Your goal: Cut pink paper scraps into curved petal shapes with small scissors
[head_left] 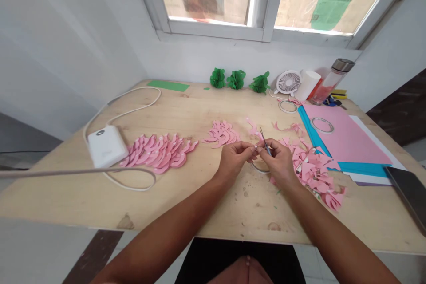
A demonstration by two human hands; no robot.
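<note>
My left hand (pixel 237 157) is closed, with its fingertips pinching the edge of a small pink paper piece (pixel 253 129). My right hand (pixel 278 159) meets it there, thumb and fingers closed around a slim pair of scissors (pixel 265 140) whose thin dark blades point away from me. Fingers partly cover the spot where both hands meet. Beneath them, the ring of a tape roll (pixel 260 168) shows in part. A small pile of curved pink paper cutouts (pixel 222 133) lies just left of the hands, and pink paper scraps (pixel 316 171) are heaped beside my right wrist.
Further left are overlapping pink cutouts (pixel 161 151) and a white power bank (pixel 107 145) with a looping cable. Green paper figures (pixel 236 79), a small fan (pixel 288 82) and a bottle (pixel 333 82) stand at the back. Coloured sheets (pixel 353 137) and a phone (pixel 408 193) lie right.
</note>
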